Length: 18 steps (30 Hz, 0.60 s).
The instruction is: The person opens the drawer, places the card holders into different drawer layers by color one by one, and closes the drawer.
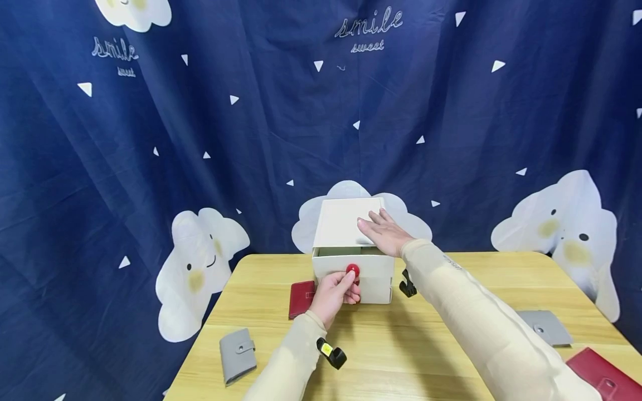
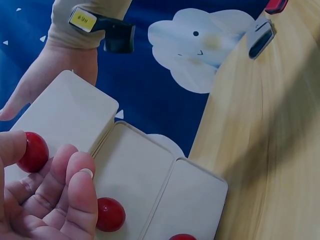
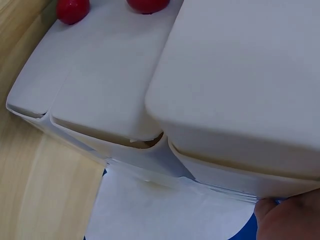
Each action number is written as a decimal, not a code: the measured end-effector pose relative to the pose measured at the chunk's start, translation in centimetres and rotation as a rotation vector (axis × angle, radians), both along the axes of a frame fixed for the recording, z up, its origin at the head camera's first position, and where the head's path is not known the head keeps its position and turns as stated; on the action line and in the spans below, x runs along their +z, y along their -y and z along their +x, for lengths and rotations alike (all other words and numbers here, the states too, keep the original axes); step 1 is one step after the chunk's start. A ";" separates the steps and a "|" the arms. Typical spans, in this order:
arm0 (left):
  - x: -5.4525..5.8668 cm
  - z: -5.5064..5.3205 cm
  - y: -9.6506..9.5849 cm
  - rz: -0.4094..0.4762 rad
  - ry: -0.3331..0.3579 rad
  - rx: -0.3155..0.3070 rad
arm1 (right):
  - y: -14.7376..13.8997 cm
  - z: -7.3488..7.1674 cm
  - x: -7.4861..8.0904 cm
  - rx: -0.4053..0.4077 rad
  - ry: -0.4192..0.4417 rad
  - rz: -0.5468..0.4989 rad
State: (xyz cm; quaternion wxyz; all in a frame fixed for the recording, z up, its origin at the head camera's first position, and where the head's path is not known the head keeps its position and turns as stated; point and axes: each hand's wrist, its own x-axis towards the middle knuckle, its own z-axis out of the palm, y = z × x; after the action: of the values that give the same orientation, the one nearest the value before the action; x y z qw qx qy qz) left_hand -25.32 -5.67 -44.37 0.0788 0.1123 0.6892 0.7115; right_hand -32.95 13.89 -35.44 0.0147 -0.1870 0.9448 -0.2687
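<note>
A white chest of small drawers (image 1: pixel 341 220) stands at the back middle of the table. Its top drawer (image 1: pixel 375 268) is pulled partway out, and a dark gap shows behind its front. My left hand (image 1: pixel 332 296) pinches that drawer's red knob (image 1: pixel 353 269) between thumb and fingers. In the left wrist view, two lower drawers sit in line, each with a red knob (image 2: pixel 110 214). My right hand (image 1: pixel 385 233) lies over the right side of the chest's top, fingers spread and straight. Only part of the right hand (image 3: pixel 290 217) shows in its wrist view, at the lower right corner.
A red snap wallet (image 1: pixel 301 299) lies close to the chest's left side. Another wallet, grey (image 1: pixel 238 355), is at the front left. On the right lie a grey wallet (image 1: pixel 545 327) and a red one (image 1: pixel 606 374). A blue curtain (image 1: pixel 281 100) hangs behind the table (image 1: pixel 416 345).
</note>
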 end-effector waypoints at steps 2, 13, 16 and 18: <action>0.0 -0.3 0.0 0.001 0.005 -0.006 | 0.0 0.0 0.0 0.002 0.002 -0.005; 0.3 -1.3 -0.1 0.002 -0.001 -0.014 | 0.0 0.0 0.4 0.004 0.005 0.025; 0.4 -1.5 -0.2 -0.001 -0.002 -0.010 | 0.0 0.0 0.3 0.013 -0.005 0.056; 0.5 -1.6 -0.2 -0.007 -0.005 -0.010 | 0.0 0.0 0.3 0.017 -0.021 0.083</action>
State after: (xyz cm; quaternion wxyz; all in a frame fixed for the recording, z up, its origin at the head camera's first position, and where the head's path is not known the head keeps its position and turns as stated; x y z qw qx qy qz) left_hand -26.88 -5.51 -43.87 0.0809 0.1171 0.6912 0.7085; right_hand -32.97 13.89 -35.16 0.0149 -0.1972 0.9536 -0.2270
